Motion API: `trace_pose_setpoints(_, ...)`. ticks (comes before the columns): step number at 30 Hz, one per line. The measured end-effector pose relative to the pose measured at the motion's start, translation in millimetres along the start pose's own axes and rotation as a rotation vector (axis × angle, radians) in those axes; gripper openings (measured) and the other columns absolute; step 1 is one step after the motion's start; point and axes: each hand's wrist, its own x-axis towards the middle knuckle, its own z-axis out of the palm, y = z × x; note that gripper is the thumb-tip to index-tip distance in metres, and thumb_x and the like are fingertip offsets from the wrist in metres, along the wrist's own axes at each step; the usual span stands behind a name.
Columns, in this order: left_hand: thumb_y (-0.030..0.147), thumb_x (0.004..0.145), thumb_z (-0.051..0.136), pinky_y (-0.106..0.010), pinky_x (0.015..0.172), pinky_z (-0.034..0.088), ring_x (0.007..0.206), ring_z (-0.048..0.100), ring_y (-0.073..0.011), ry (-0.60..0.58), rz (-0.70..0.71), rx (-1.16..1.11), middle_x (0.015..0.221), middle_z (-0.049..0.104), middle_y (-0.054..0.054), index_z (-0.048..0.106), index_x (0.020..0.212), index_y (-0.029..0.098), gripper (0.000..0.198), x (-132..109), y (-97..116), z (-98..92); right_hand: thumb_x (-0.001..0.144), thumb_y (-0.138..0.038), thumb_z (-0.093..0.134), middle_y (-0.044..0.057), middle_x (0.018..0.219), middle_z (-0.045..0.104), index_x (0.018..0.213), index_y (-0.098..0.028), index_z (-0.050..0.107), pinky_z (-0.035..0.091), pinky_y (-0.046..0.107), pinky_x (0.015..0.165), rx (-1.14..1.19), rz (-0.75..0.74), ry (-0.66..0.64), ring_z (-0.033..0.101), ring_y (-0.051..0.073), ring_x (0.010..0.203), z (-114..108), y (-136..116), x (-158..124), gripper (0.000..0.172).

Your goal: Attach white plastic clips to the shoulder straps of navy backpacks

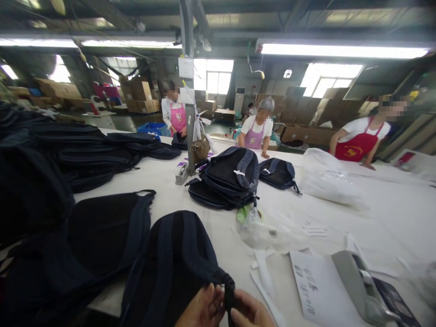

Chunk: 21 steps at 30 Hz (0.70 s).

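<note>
1. Both hands sit at the bottom edge of the view, partly cut off. The left hand [200, 309] and right hand [251, 313] pinch the dark strap loop [229, 288] between them, one on each side, fingers closed on it.
2. The strap loop belongs to a dark backpack [173, 259], which lies on the counter [374, 213] directly ahead of the hands and slightly to their left. Its long axis runs away from the hands, with the strap end nearest, and the left hand is closer to its body.
3. Left of the hands, a second flat backpack [102, 236] lies just beside the first.
4. Right of the hands lie loose papers [313, 281] and a grey device [361, 286].
5. Ahead is a crumpled clear plastic bag [255, 227], then a stack of backpacks [228, 177].
6. Far to the left is a heap of dark bags [85, 150].
7. Beyond the far edge, a person in a red apron [357, 143] and two in pink aprons stand working.
</note>
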Motion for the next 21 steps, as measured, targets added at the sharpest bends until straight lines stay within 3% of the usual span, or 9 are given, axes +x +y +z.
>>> trace_pose_setpoints(5,0.035,0.076,0.072,-0.038,0.098,0.045,0.103,0.062,-0.0252,-0.141,0.21,0.299,0.103,0.07,-0.01,0.069,0.095,0.015,0.028,-18.4,51.3,46.4,0.085,-0.049,0.057,0.006,0.085,0.068,0.111,-0.021,0.067,0.052,0.031,0.067,-0.1,0.031,0.111,0.061,0.019,0.075,4.1,-45.1,-5.8,0.04)
trace_pose_setpoints(10,0.034,0.083,0.063,-0.04,0.096,0.047,0.109,0.06,-0.0263,-0.198,0.153,0.195,0.115,0.067,-0.013,0.066,0.106,0.014,0.03,-14.0,86.3,75.0,0.085,-0.038,0.059,0.006,0.094,0.067,0.115,-0.021,0.064,0.05,0.03,0.071,-0.04,-0.077,0.079,0.062,0.018,0.084,4.9,-62.2,4.2,0.035)
trace_pose_setpoints(12,0.033,0.084,0.063,-0.039,0.094,0.049,0.105,0.063,-0.0254,-0.182,0.138,0.198,0.112,0.068,-0.014,0.066,0.106,0.013,0.031,-12.6,89.4,81.8,0.081,-0.034,0.064,0.007,0.107,0.065,0.12,-0.023,0.059,0.051,0.03,0.071,-0.091,-0.134,0.191,0.061,0.021,0.094,8.8,-61.5,4.4,0.041)
trace_pose_setpoints(14,0.03,0.083,0.064,-0.035,0.091,0.051,0.102,0.064,-0.0238,-0.146,0.165,0.21,0.109,0.069,-0.014,0.067,0.105,0.012,0.028,-12.4,89.2,86.4,0.078,-0.031,0.067,0.009,0.121,0.058,0.123,-0.025,0.054,0.051,0.027,0.068,-0.178,-0.209,0.411,0.057,0.023,0.105,14.7,-60.2,1.4,0.048)
trace_pose_setpoints(16,0.025,0.083,0.064,-0.033,0.091,0.051,0.103,0.064,-0.0225,-0.128,0.198,0.199,0.108,0.07,-0.013,0.067,0.104,0.012,0.025,-12.6,88.1,89.6,0.078,-0.031,0.066,0.009,0.12,0.058,0.118,-0.025,0.054,0.05,0.025,0.063,-0.247,-0.248,0.561,0.056,0.022,0.107,20.8,-59.6,-2.7,0.043)
trace_pose_setpoints(18,0.021,0.083,0.062,-0.033,0.092,0.051,0.105,0.063,-0.0223,-0.143,0.197,0.176,0.109,0.069,-0.013,0.067,0.104,0.012,0.024,-12.7,87.4,92.5,0.08,-0.033,0.064,0.007,0.103,0.064,0.108,-0.022,0.057,0.048,0.023,0.06,-0.23,-0.223,0.526,0.06,0.02,0.095,25.5,-59.9,-5.4,0.03)
trace_pose_setpoints(21,0.025,0.085,0.06,-0.035,0.09,0.052,0.109,0.061,-0.0245,-0.176,0.16,0.179,0.114,0.068,-0.014,0.066,0.105,0.012,0.024,-11.6,87.7,98.0,0.083,-0.037,0.061,0.001,0.076,0.062,0.095,-0.019,0.059,0.044,0.022,0.055,-0.112,-0.15,0.354,0.059,0.013,0.067,27.3,-61.4,-4.8,0.022)
